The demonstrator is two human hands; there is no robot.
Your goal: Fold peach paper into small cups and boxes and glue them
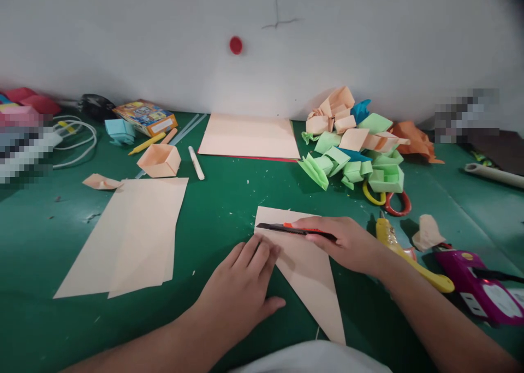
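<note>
Green tabletop (223, 198) against a pale wall (164, 40), red round piece (236, 45) on the wall. Left to right: pink and red items (35, 102) at the edge, part blurred out; white cable (93, 138); black object (96, 106); light-blue folded paper (119, 130); printed carton (143, 115); yellow pen (147, 143). Nearer: peach open paper box (159, 161), folded peach scrap (100, 182) at the corner of overlapping loose sheets (139, 236), white stick (196, 163) just right of the box. Peach stack (249, 135) sits by the wall.

Left hand (248, 272): fingers bent and close together, tips at the left edge of the peach work sheet (307, 264), thumb out to the side. Sheet lies front and center, tapering toward the body. Right hand (341, 242): fingers and thumb pinching a black-orange cutter (297, 230), blade end pointing left over the sheet, near the left fingertips. Can't tell if the blade touches paper.

Behind the right hand: pile of green, peach and blue folded paper (347, 143), scissors (398, 203) partly under it. Further right: yellow-handled tool (429, 272), purple power strip (477, 285), pale tube (493, 175).
</note>
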